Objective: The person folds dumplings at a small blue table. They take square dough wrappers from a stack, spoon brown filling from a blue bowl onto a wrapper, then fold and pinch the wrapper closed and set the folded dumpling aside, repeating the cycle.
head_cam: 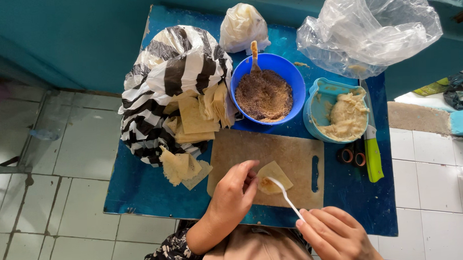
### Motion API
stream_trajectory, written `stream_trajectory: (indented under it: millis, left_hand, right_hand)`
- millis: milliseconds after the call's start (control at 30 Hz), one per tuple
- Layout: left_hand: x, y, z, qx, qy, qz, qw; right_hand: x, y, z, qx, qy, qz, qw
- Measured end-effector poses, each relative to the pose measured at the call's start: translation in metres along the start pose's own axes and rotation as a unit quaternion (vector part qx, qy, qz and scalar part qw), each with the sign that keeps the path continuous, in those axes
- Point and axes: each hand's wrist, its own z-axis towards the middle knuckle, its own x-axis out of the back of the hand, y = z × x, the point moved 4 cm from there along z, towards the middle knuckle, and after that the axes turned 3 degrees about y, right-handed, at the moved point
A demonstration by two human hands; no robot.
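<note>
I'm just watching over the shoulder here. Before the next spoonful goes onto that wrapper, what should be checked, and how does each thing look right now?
1. Wrapper lies flat on the cutting board: ok.
2. Left hand steadies the wrapper: ok, its fingertips touch the near edge.
3. Right hand has a firm hold of the white spoon: ok, gripped at the handle end.
4. Spoon bowl over the wrapper, not the board: ok.
5. Amount of filling already on the wrapper: cannot tell, the spoon and fingers cover it.
6. Supplies close by: ok, the blue bowl of brown crumbs and the teal tub of pale paste sit just beyond the board.
</note>
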Motion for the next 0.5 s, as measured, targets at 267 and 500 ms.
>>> stream_trajectory:
  millis: [267, 500]
  left_hand:
    - [-0.003, 0.006, -0.001, -0.019, -0.014, -0.035, 0.999]
    - [-0.007, 0.012, 0.001, -0.083, -0.021, 0.033, 0.996]
  right_hand:
    - [0.006, 0.042, 0.06, -0.146, 0.201, 0.057, 0.967]
    - [-0.023, 0.089, 0.14, -0.161, 0.192, -0.093, 0.964]
